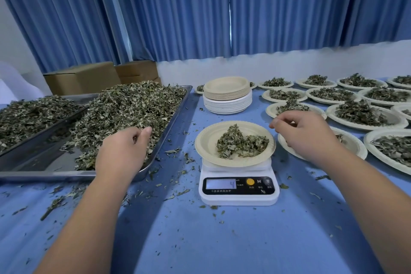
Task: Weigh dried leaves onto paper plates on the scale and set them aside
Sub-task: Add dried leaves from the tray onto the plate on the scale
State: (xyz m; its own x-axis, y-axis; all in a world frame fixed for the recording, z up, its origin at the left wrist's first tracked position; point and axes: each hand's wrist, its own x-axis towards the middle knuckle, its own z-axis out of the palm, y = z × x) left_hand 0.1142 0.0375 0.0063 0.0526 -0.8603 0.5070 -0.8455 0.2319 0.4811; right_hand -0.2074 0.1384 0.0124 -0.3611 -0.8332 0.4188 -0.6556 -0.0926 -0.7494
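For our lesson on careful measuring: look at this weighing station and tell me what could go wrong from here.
1. The paper plate overhangs the small scale; the right hand hovering by its rim could nudge it and spoil the reading.
2. The left hand digs in the leaf pile; carrying a handful over may scatter more scraps on the table.

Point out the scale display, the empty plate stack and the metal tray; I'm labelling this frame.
scale display [220, 184], head view, middle of screen
empty plate stack [227, 98], head view, stack's side
metal tray [171, 122], head view, right rim
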